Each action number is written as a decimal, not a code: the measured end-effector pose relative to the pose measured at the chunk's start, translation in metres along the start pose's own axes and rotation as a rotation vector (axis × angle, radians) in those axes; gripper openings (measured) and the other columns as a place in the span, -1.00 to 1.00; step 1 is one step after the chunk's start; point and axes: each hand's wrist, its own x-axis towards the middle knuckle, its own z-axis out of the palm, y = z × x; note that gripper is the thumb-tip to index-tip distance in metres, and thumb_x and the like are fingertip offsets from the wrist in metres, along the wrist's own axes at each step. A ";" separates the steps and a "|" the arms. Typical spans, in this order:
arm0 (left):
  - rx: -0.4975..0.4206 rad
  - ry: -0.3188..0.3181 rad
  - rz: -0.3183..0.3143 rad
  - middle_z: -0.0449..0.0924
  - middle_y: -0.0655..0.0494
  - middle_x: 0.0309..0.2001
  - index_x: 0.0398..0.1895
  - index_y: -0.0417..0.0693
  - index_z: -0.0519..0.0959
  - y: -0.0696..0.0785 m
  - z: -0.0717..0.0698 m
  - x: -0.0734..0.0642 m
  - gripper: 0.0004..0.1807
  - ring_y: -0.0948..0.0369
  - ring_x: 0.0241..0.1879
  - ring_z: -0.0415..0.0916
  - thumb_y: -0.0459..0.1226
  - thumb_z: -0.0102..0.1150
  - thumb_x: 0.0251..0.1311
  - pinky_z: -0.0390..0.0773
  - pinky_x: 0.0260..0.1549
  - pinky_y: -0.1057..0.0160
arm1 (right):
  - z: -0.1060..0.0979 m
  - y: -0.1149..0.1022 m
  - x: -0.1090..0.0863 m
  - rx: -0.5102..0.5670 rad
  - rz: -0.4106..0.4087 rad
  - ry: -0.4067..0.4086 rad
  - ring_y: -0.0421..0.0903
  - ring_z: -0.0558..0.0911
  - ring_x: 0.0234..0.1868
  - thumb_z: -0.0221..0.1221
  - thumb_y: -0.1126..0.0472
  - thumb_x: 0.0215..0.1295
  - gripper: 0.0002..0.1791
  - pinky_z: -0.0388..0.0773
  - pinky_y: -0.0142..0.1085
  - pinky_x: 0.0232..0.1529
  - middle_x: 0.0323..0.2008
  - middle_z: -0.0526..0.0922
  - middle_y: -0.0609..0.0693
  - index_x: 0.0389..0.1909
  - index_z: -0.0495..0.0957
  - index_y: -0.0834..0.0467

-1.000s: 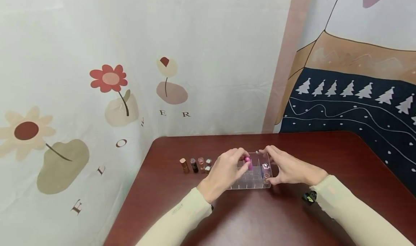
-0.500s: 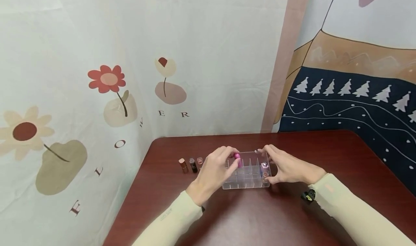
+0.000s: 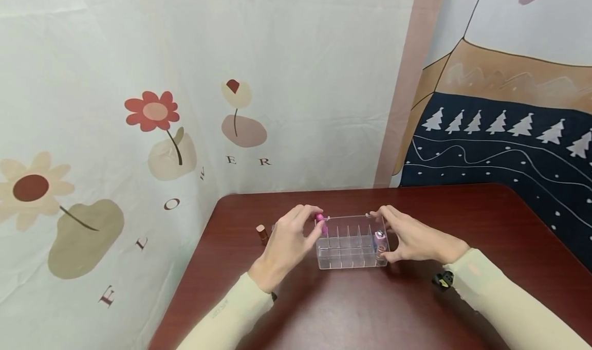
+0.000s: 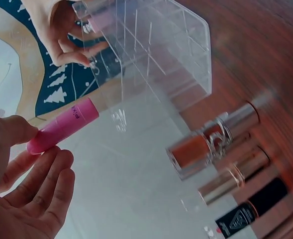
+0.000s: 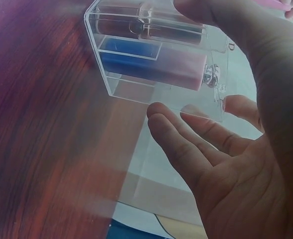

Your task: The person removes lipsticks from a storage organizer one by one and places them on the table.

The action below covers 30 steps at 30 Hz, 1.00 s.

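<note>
My left hand (image 3: 287, 242) pinches a pink lipstick tube (image 4: 64, 124) between thumb and fingers, at the back left corner of a clear divided lipstick organizer (image 3: 349, 262). In the left wrist view the tube is apart from the organizer. My right hand (image 3: 416, 235) grips the organizer's right end, thumb at the front and fingers at the back. Inside that end are a blue-and-pink tube (image 5: 156, 64) with a silvery top and, in front of it, a clear-and-dark lip tube (image 5: 148, 22). The other compartments show nothing in them.
Left of the organizer a row of lip products stands on the red-brown table (image 3: 365, 309): a copper lipstick (image 3: 262, 234), an orange gloss (image 4: 193, 149), a gold tube (image 4: 231, 179) and a black tube (image 4: 253, 208). My left hand hides most in the head view. Printed cloth (image 3: 324, 83) hangs behind.
My left hand has moved left with the pink lipstick tube, from above the organizer's middle to its back left corner, covering more of the row. The right hand stays on the organizer.
</note>
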 end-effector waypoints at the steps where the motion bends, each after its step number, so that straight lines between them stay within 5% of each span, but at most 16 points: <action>1: -0.003 0.001 -0.001 0.80 0.12 -0.17 0.04 -0.11 0.78 -0.001 -0.001 -0.001 -0.79 0.16 -0.19 0.80 -0.42 0.57 0.43 0.76 -0.21 0.31 | 0.000 0.000 0.000 0.001 -0.001 0.002 0.05 0.80 0.19 0.75 0.16 0.15 -0.09 0.86 0.08 0.30 0.37 0.60 0.24 0.43 0.41 0.08; 8: 0.004 0.013 -0.031 0.81 0.09 -0.17 0.06 -0.17 0.78 -0.013 -0.015 -0.007 -0.76 0.19 -0.24 0.81 -0.44 0.58 0.40 0.71 -0.30 0.46 | 0.001 0.000 -0.001 0.014 0.012 0.003 0.08 0.83 0.21 0.72 0.20 0.15 -0.11 0.84 0.09 0.33 0.43 0.59 0.27 0.41 0.40 0.12; 16: 0.027 0.034 -0.040 0.81 0.06 -0.21 0.05 -0.21 0.78 -0.026 -0.027 -0.015 -0.76 0.16 -0.25 0.83 -0.47 0.58 0.39 0.85 -0.26 0.15 | 0.002 0.001 -0.001 0.000 0.007 0.018 0.09 0.85 0.22 0.71 0.22 0.13 -0.15 0.85 0.08 0.33 0.48 0.60 0.30 0.34 0.41 0.12; 30: 0.107 0.024 -0.095 0.78 0.02 -0.20 0.01 -0.17 0.79 -0.041 -0.041 -0.030 -0.80 0.12 -0.31 0.78 -0.44 0.56 0.40 0.78 -0.33 0.24 | 0.003 0.003 0.000 -0.016 -0.008 0.029 0.06 0.86 0.19 0.73 0.22 0.09 -0.13 0.87 0.03 0.28 0.48 0.61 0.31 0.33 0.41 0.09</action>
